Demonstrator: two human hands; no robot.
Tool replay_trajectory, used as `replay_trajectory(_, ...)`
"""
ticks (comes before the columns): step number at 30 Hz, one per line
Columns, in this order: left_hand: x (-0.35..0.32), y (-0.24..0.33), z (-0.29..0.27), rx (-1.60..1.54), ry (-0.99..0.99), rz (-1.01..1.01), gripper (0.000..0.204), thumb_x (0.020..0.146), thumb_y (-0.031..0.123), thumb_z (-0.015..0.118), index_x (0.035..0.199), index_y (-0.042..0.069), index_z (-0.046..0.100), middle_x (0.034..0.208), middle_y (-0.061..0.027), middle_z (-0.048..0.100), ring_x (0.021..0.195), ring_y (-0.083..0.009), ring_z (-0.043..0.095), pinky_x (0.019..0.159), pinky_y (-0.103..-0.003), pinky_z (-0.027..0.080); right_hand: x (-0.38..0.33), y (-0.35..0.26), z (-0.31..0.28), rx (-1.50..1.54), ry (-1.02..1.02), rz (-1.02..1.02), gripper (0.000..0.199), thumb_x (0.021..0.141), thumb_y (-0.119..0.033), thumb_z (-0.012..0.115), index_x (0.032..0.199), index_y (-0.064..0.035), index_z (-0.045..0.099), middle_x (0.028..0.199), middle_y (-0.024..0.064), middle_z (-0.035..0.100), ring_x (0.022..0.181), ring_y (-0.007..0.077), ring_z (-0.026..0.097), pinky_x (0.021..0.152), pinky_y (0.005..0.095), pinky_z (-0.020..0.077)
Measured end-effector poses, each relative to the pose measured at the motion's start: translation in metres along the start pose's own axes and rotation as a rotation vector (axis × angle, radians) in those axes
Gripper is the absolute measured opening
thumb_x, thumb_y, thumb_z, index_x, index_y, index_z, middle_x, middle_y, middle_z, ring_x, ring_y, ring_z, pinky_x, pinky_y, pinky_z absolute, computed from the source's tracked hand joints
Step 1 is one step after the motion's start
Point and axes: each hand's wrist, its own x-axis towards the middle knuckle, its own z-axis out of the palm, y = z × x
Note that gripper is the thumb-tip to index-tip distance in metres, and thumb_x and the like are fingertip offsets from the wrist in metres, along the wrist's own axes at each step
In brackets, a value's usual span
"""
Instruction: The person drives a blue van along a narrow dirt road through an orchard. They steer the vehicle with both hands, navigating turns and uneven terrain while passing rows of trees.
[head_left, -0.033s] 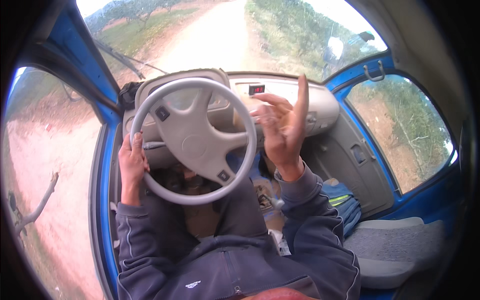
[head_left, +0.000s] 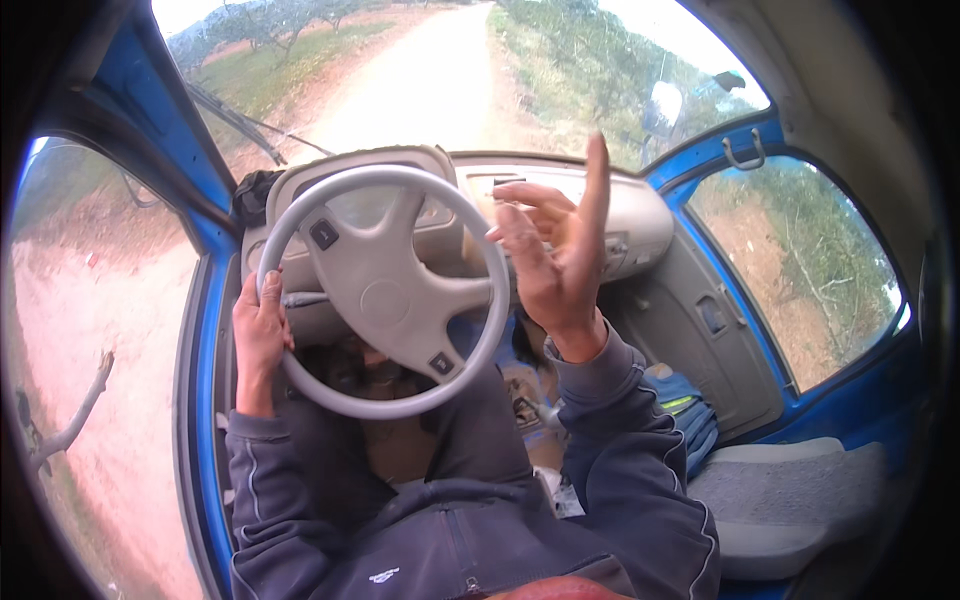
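Note:
My left hand (head_left: 262, 338) is closed around the left side of a grey steering wheel (head_left: 376, 409), its thumb lying along the rim. Raised in the air to the right of the wheel is my right hand (head_left: 565, 262). Nothing is in it; one finger points straight up while the others spread toward the dashboard, slightly bent and a little blurred. A stalk (head_left: 303, 299) sticks out behind the wheel, close to my left fingers. My right hand partly covers the beige dashboard (head_left: 642, 215).
A pale dirt road (head_left: 425, 75) runs ahead beyond the windshield, with greenery on both sides. To my right are a grey seat (head_left: 790, 500) and a blue cloth bundle (head_left: 690, 410). A bare branch (head_left: 85, 410) shows outside on the left.
My right hand has tilted slightly, its raised finger a bit higher in view. Red digits on the small dashboard display no longer show. My left hand keeps its place on the wheel.

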Motion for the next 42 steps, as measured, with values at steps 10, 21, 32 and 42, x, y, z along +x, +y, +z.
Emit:
replay_trajectory(10,0.003,0.028,0.000,0.078,-0.073,0.012,0.037,0.116,0.040,0.062,0.134,0.008,0.068,0.062,0.0054,0.047,0.043,-0.0058,0.046,0.039,-0.026,0.040,0.093,-0.017,0.066,0.030,-0.123,0.259,0.082,0.104,-0.020,0.073,0.167,0.0112,0.032,0.082,0.0158,0.079,0.059,0.0119,0.068,0.053,0.0260,0.0527)
replay_trajectory(21,0.044,0.077,0.014,0.325,-0.157,0.031,0.044,0.118,0.048,0.055,0.121,0.006,0.069,0.059,0.0075,0.042,0.041,-0.0043,0.041,0.039,-0.025,0.036,-0.018,0.095,-0.030,-0.136,0.136,0.065,0.017,0.106,-0.011,0.075,0.117,0.0026,0.076,0.074,0.0090,0.072,0.064,0.0147,0.069,0.064,0.0298,0.0552)
replay_trajectory(32,0.089,0.112,0.048,0.545,-0.277,0.033,0.057,0.114,0.061,0.056,0.108,0.006,0.071,0.057,0.0069,0.042,0.042,-0.0069,0.042,0.042,-0.028,0.036,0.014,0.117,-0.003,-0.092,-0.265,0.316,0.056,0.109,-0.043,0.067,0.140,0.0028,0.068,0.119,0.0243,0.078,0.109,0.0382,0.077,0.094,0.0446,0.0590)
replay_trajectory(42,-0.002,0.030,-0.002,0.620,0.226,0.474,0.051,0.111,0.036,0.070,0.151,0.006,0.062,0.115,-0.0200,0.077,0.109,-0.0364,0.075,0.098,-0.044,0.057,-0.048,0.113,-0.001,-0.199,-0.117,0.515,0.037,0.116,-0.034,0.061,0.115,0.0020,0.069,0.076,0.0121,0.070,0.071,0.0231,0.068,0.069,0.0405,0.0547)
